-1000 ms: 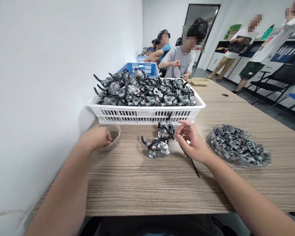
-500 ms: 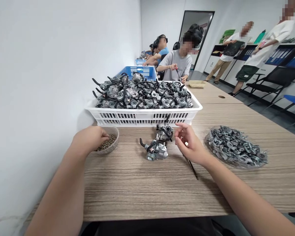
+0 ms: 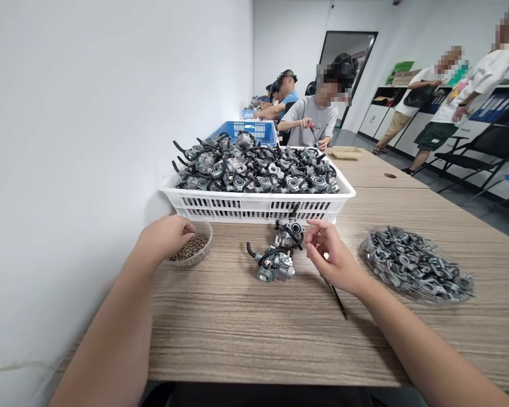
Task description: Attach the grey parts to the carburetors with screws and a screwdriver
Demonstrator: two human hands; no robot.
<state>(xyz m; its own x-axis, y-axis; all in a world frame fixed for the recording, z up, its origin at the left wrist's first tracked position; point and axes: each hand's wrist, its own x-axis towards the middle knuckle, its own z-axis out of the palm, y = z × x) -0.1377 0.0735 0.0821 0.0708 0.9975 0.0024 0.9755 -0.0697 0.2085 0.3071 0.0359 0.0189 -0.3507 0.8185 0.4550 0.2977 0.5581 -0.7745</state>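
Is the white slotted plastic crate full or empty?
Full: the crate holds silver metal parts with black hoses, heaped above its rim.

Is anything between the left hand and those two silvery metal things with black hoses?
Just the right rim of the round, clear plastic bowl under the left hand; beyond it, nothing visible blocks the two silvery metal things.

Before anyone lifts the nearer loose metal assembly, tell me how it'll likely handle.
The metal assembly looks rigid and probably heavy for its size, being mostly metal. Its black hose may flex. Its lumpy shape might tip if pushed.
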